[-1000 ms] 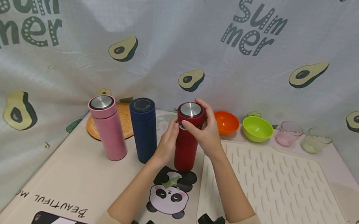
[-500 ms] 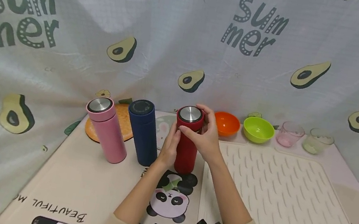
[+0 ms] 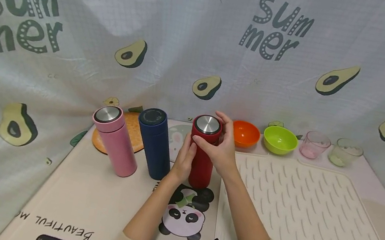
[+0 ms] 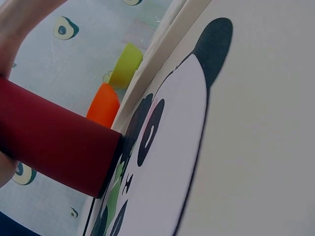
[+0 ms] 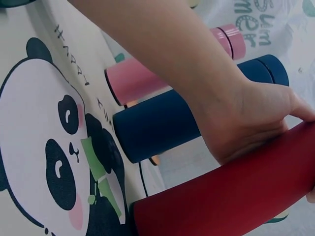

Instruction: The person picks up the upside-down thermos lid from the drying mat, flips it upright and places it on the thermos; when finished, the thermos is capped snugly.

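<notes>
A red thermos flask stands upright on the table, its lid topped with a silvery disc. My left hand grips the flask's body from the left. My right hand holds the lid and neck from the right, thumb across the front and fingers behind. In the right wrist view, my left hand wraps the red body beside a blue flask. The left wrist view shows the flask's lower body and its base on the table; its lid is out of frame there.
A blue flask and a pink flask stand left, before an orange round mat. Behind are an orange bowl, a green bowl, a pink glass and a greenish glass. A cream ridged mat lies right.
A silvery band visible under the lid a second ago no longer shows; the lid sits slightly lower on the body. My right hand has shifted a little with it. The head view has moved slightly.
</notes>
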`<state>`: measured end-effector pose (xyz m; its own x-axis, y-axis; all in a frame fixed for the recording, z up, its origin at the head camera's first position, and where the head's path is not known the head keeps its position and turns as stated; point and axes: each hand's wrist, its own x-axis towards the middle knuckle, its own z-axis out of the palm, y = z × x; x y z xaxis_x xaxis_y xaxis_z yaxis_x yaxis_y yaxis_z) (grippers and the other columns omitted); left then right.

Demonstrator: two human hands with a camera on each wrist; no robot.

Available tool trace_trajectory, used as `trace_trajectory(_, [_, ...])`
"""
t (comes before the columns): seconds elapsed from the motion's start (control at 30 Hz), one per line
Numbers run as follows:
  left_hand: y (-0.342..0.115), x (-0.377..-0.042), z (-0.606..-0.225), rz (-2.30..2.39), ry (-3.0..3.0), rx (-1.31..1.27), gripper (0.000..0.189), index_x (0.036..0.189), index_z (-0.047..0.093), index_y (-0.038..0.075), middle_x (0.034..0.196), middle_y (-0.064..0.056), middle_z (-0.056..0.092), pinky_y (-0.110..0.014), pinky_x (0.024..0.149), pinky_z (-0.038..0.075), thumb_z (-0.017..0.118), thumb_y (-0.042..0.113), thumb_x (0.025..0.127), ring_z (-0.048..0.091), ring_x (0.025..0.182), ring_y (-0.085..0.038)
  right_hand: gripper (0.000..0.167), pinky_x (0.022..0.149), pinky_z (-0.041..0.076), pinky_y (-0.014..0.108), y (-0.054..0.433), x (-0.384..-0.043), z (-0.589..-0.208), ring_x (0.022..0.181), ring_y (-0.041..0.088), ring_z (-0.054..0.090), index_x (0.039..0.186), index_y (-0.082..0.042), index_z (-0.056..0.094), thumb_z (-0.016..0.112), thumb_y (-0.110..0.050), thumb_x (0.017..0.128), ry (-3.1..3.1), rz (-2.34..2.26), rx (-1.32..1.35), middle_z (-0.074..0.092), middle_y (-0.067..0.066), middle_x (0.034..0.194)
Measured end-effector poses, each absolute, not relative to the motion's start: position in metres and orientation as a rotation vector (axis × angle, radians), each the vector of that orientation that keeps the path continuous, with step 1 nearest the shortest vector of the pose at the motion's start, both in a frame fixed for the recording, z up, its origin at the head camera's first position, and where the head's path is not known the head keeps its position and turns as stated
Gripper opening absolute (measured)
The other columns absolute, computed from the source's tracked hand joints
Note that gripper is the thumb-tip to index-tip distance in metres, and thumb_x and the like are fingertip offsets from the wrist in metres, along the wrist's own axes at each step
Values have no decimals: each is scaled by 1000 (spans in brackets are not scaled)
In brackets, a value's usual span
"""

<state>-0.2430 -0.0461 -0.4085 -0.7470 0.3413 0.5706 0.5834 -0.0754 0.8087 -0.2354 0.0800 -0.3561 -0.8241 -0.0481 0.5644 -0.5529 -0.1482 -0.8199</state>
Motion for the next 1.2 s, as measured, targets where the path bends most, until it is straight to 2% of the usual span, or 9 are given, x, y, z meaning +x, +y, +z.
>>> trace_trajectory(0.17, [-48, -230, -390, -1901, -2017, -1024, 47, 137, 13, -7, 132, -27, 32, -48, 97, 34, 20, 20, 99, 36, 119, -36, 72, 89, 45, 29, 79, -230, -349, 108, 27, 48, 138, 1, 28, 64, 9, 77, -1876, 2003, 678, 44, 19, 127])
trace_trajectory(0.3, [-48, -225, -382, -1882, -2029, -1014, 50, 137, 13, -7, 132, -27, 32, -48, 97, 34, 20, 26, 100, 36, 119, -36, 70, 89, 45, 31, 78, -230, -346, 108, 30, 48, 135, 3, 31, 65, 11, 75, -1887, 1967, 671, 43, 21, 127])
trace_trajectory(0.4, [-49, -225, -381, -1890, -2025, -1016, 55, 137, 14, -7, 131, -27, 33, -48, 96, 35, 20, 33, 100, 37, 117, -36, 71, 90, 45, 32, 77, -233, -348, 109, 28, 48, 134, 1, 31, 67, 11, 74, -1883, 1987, 667, 43, 18, 127])
trace_trajectory(0.63, [-50, -225, -382, -1889, -2046, -1036, 53, 137, 12, -9, 126, -30, 36, -47, 91, 40, 19, 28, 100, 42, 112, -40, 61, 89, 44, 29, 84, -237, -354, 107, 24, 48, 139, -3, 30, 55, -5, 83, -1865, 2023, 765, 46, 18, 124])
trace_trajectory(0.73, [-50, -231, -388, -1892, -2036, -1039, 58, 138, 12, -7, 127, -29, 37, -48, 91, 39, 20, 35, 100, 42, 113, -39, 61, 88, 44, 28, 85, -238, -355, 106, 23, 49, 138, -3, 31, 55, -9, 83, -1832, 2041, 794, 47, 18, 122])
trace_trajectory(0.97, [-48, -249, -413, -1914, -2025, -1023, 75, 142, 13, 7, 131, -18, 39, -43, 90, 42, 21, 61, 92, 44, 114, -29, 63, 84, 47, 27, 81, -239, -356, 103, 21, 51, 135, -1, 33, 60, 0, 78, -1749, 2144, 743, 49, 9, 118])
trace_trajectory(1.2, [-49, -249, -413, -1912, -2022, -1051, 75, 143, 10, 4, 128, -23, 41, -46, 89, 42, 19, 59, 92, 46, 112, -33, 61, 98, 34, 32, 86, -237, -349, 112, 19, 43, 140, 1, 27, 45, -13, 84, -1832, 2158, 788, 38, 22, 132])
